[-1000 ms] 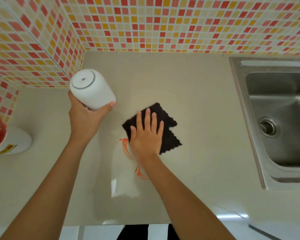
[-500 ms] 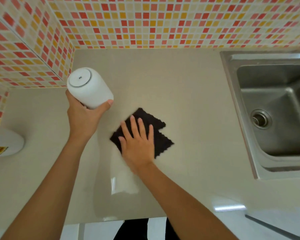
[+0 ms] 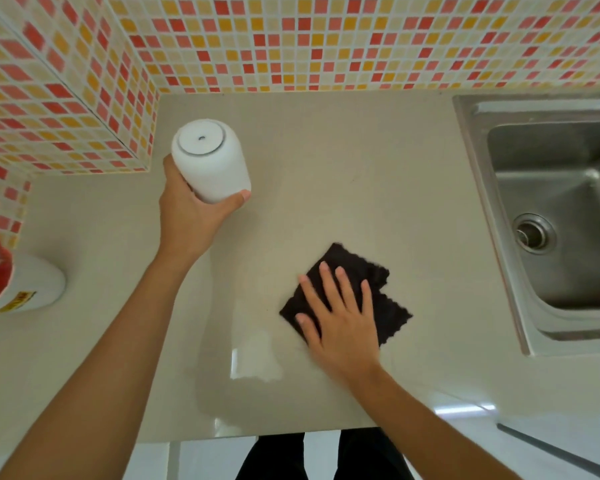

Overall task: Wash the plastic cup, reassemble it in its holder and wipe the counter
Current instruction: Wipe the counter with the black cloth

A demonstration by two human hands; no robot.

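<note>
1. A person wipes a kitchen counter point(image 3: 326, 161), the right hand point(image 3: 340, 317) spread flat with fingers straight, pressing a dark cloth point(image 3: 378, 282) onto the surface.
2. The left hand point(image 3: 191, 220) grips a white cup point(image 3: 210, 161) from below and behind, thumb curled around its side, holding it tilted and lifted clear of the counter, well to the left of the cloth.
3. The step in hand appears to be the wiping, with the cup kept out of the way.
4. A sink point(image 3: 551, 220) lies to the right of the wiping hand; a white container point(image 3: 32, 285) stands left of the cup hand.
5. Next, the cloth likely needs to sweep the stretch beneath the raised cup, pressure kept even, before the cup is set down.
</note>
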